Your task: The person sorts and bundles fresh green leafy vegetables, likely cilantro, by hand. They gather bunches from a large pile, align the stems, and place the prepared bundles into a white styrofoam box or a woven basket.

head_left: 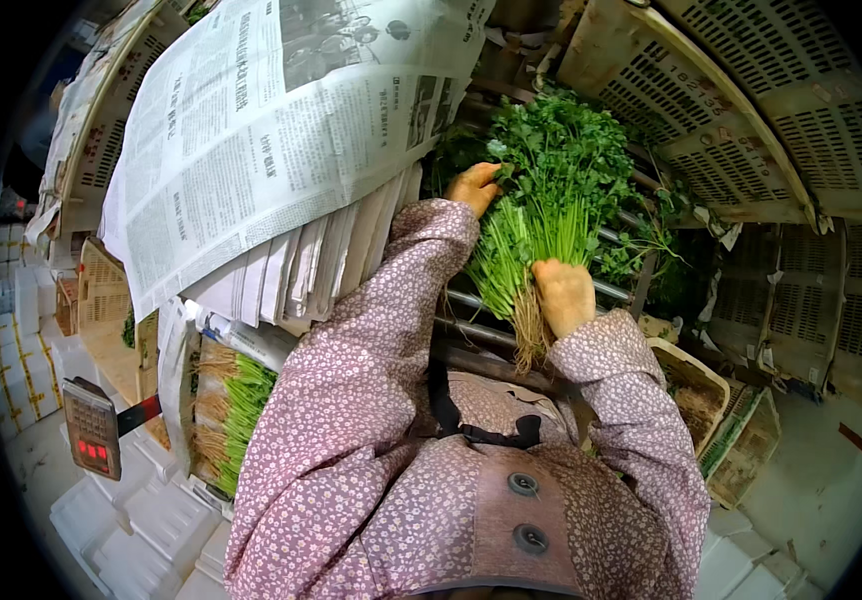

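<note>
A bunch of leafy green herbs (561,150) with pale stems and stringy roots lies across dark metal bars (461,298). My left hand (473,190) is at the bunch's upper left, fingers curled on the leaves. My right hand (561,295) grips the stems low on the bunch, just right of the roots, which hang toward me. Beside my left arm is a thick stack of newspapers (211,130), its top sheet spread and partly curled.
Perforated plastic crates (711,100) stand behind and to the right. A bin (701,385) sits by my right forearm. At lower left are a crate of rooted greens (246,420), a scale display (91,430) and white foam boxes (131,530).
</note>
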`<action>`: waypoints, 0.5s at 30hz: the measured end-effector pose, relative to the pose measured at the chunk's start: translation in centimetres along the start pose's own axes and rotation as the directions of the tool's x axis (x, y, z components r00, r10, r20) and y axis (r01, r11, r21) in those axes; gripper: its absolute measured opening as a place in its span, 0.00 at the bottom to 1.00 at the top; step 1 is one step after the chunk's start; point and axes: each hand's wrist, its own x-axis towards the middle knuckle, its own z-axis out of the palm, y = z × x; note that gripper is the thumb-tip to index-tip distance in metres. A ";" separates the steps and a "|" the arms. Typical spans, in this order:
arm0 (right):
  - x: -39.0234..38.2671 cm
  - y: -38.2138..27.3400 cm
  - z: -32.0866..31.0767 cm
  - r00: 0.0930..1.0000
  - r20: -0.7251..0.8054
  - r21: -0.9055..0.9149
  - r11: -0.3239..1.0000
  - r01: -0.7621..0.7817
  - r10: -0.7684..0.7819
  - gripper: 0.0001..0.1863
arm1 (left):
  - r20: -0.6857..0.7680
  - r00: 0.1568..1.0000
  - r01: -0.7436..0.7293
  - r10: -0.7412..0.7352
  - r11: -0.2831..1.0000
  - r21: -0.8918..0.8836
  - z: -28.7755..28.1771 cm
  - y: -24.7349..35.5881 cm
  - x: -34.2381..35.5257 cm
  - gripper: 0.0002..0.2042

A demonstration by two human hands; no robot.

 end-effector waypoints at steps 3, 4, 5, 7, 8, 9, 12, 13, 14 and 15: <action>-4.4 2.9 -1.7 0.995 0.077 0.536 0.839 -0.089 0.056 0.04 | -0.045 0.997 -0.056 0.056 0.998 0.004 0.3 0.8 -0.4 0.16; -6.5 4.9 -3.3 0.976 0.162 0.703 0.677 -0.219 0.148 0.05 | -0.041 0.999 -0.027 0.025 0.999 -0.025 0.4 1.6 -1.0 0.16; -9.0 9.3 -1.6 0.962 0.039 0.711 0.669 -0.216 0.269 0.11 | -0.048 0.996 -0.079 0.078 0.997 -0.022 0.9 0.4 -0.4 0.15; -9.8 14.3 -6.1 0.616 0.289 0.457 0.460 -0.761 0.733 0.19 | -0.031 0.997 -0.067 0.069 0.996 0.059 0.1 0.2 -0.9 0.16; -10.3 16.0 -5.8 0.571 -0.009 -0.054 0.570 -0.820 0.821 0.20 | -0.017 0.997 -0.078 0.080 0.992 0.096 -0.2 0.7 -0.7 0.16; -10.6 15.6 -4.5 0.654 -0.080 0.088 0.659 -0.747 0.752 0.20 | -0.017 0.993 -0.115 0.119 0.979 0.170 -0.1 0.1 -0.6 0.17; -7.6 8.6 -5.6 0.741 0.288 0.394 0.630 -0.669 0.607 0.22 | 0.020 0.875 -0.359 0.483 0.622 0.696 -0.6 6.8 -4.0 0.19; -6.8 6.5 -5.8 0.794 0.313 0.526 0.601 -0.602 0.521 0.18 | -0.055 0.817 -0.402 0.574 0.635 0.659 -0.7 7.8 -5.4 0.19; -6.0 4.8 -5.5 0.813 0.298 0.483 0.655 -0.581 0.501 0.18 | -0.131 0.821 -0.354 0.556 0.676 0.647 -0.9 8.6 -7.4 0.18; -5.9 3.7 -3.4 0.854 0.089 0.479 0.730 -0.488 0.513 0.17 | -0.205 0.821 -0.308 0.532 0.717 0.626 -0.9 8.9 -9.6 0.17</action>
